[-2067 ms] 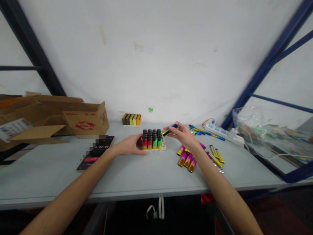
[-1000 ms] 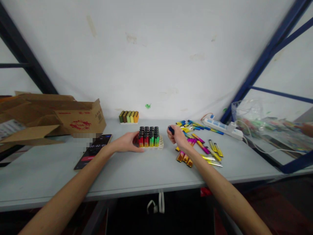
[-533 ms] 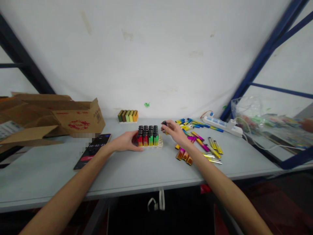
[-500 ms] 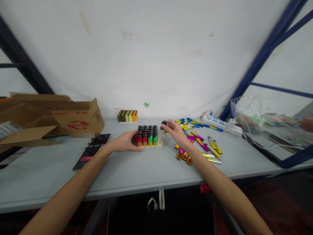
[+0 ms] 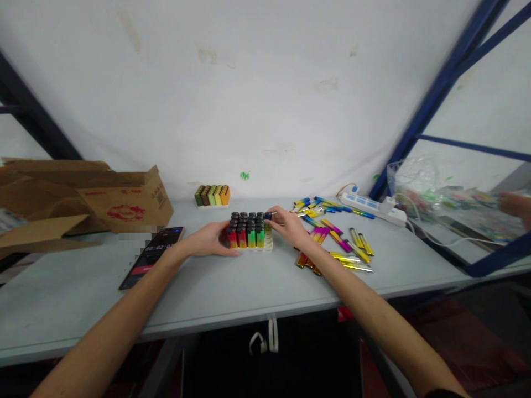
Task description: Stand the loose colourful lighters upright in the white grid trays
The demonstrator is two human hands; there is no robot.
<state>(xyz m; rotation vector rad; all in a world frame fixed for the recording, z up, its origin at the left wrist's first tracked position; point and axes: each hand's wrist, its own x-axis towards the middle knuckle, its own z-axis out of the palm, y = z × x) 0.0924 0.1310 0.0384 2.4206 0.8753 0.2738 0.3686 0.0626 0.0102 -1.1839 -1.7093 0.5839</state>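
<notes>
Rows of red and green lighters (image 5: 245, 235) with black tops stand upright in a white tray (image 5: 267, 247) on the table. My left hand (image 5: 209, 239) grips the left end of this block, thumb along the front and fingers behind, partly hidden. At the tray's right end, my right hand (image 5: 284, 225) pinches a lighter (image 5: 269, 216) by its dark top, over the far part of the bare column. Its lower body is mostly hidden. Right of that hand lie loose yellow, purple and blue lighters (image 5: 332, 235).
Another tray of green, yellow and orange lighters (image 5: 212, 196) stands by the wall. An open cardboard box (image 5: 133, 207) and a phone (image 5: 153, 257) are on the left. A power strip (image 5: 373, 209) lies right; another person's hand (image 5: 514, 204) shows far right.
My right hand has moved left with the lighter, from beside the tray to its right column. The left hand keeps its hold on the tray's left end. The view has shifted slightly.
</notes>
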